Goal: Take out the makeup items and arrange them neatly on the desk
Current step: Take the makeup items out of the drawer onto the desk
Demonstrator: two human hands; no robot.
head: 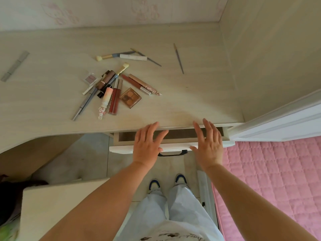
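- Head view: no brand names or labels I can actually read, everything's too small or blurry. There's some dark print on the person's white top at the bottom edge, but it's not legible.
- The drawer (171, 136) under the desk (199, 94) is only open a crack, and the bit of inside that shows is bare brown.
- Left hand (147, 145) and right hand (209, 144) are both flat over the drawer front, fingers straight and spread, gripping nothing. The dark handle (173, 153) sits between them.
- Makeup items (111, 89) lie in a loose pile mid-desk: tubes, lip glosses, brushes, plus a brown eyeshadow palette (130, 97) at its right edge.
- One thin brush (178, 58) lies off to the right by itself.
- A grey bar (14, 66) lies far left.
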